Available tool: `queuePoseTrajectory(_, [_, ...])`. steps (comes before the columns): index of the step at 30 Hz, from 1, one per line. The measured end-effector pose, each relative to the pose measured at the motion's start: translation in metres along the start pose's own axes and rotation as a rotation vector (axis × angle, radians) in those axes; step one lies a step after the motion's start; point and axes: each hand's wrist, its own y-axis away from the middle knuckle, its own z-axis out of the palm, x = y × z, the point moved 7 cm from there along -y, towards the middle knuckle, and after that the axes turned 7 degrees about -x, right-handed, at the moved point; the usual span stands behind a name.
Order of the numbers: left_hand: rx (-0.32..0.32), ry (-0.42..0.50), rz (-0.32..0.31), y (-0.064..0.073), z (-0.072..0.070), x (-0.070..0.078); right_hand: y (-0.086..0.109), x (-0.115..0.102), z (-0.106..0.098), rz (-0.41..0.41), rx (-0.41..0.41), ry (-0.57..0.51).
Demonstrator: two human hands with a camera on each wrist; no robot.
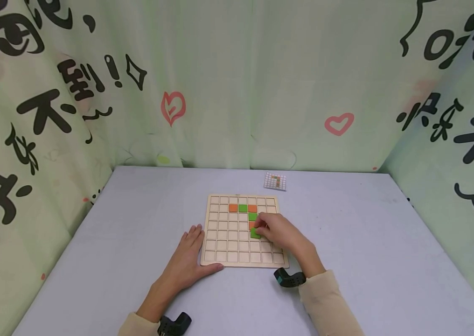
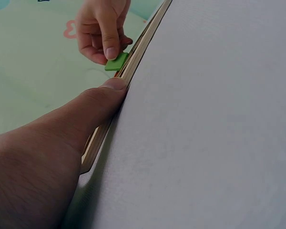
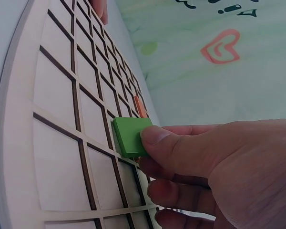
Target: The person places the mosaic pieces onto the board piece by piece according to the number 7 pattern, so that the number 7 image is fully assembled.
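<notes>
A square wooden grid board (image 1: 220,245) lies on the table, with orange and green square tiles in some cells. Two orange tiles flank a green tile (image 1: 243,208) in an upper row; a green tile (image 1: 253,217) and an orange tile (image 1: 251,225) run down below the right one. Between thumb and fingers my right hand (image 1: 281,231) pinches a green tile (image 3: 131,137), slightly tilted, close over the cell below that orange one. My left hand (image 1: 184,259) rests at the board's lower left corner, its thumb (image 2: 112,86) along the front edge and fingers along the left side.
A small card (image 1: 275,181) printed with a coloured grid pattern lies behind the board. The white table (image 1: 153,200) is enclosed by a pale green curtain (image 1: 220,84) with black writing and red hearts. Black cameras (image 1: 290,278) are strapped to both wrists.
</notes>
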Motion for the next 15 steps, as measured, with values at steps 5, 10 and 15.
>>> queuePoseTrajectory(5, [0.0,0.005,0.001,0.0007,-0.0005,0.0005,-0.0002,-0.0026,0.0023,-0.018,-0.005,0.01])
queuePoseTrajectory(10, [0.0,0.01,0.005,0.0015,-0.001,0.001,-0.0007,-0.0032,0.0037,-0.034,-0.013,0.022])
queuePoseTrajectory(15, [0.001,0.007,0.011,0.0014,-0.0013,0.0012,-0.001,-0.0036,0.0044,-0.046,-0.019,0.045])
